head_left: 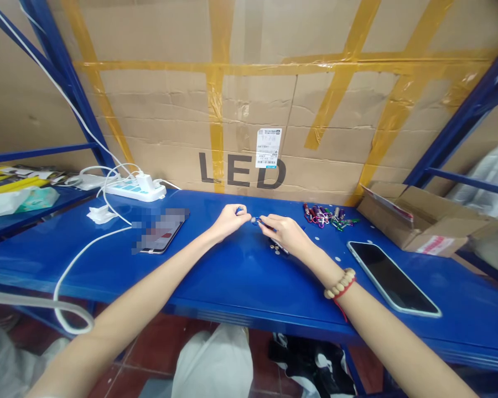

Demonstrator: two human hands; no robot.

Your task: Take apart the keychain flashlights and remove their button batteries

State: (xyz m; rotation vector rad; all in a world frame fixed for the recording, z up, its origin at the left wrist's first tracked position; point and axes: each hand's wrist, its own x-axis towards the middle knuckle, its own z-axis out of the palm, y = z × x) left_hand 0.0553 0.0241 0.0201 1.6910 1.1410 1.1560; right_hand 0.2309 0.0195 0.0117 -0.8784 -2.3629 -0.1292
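Over the middle of the blue table (216, 276), my two hands are close together. My left hand (230, 222) is closed, pinching a small blue piece (239, 210) that is mostly hidden by the fingers. Closed too, my right hand (285, 233) pinches a slim dark piece (267, 224), too small to name. A small round silvery part (253, 219) shows between the fingertips of both hands. Just below the right hand lie several tiny shiny round parts (276, 249). To its right is a pile of small coloured metal tubes with carabiner clips (327, 215).
A phone (394, 279) lies at the right, before an open cardboard box (427, 218). Another phone (166, 231), partly blurred, lies at the left near a white power strip (136, 189) and its cables. A large taped carton (170, 121) stands behind the table.
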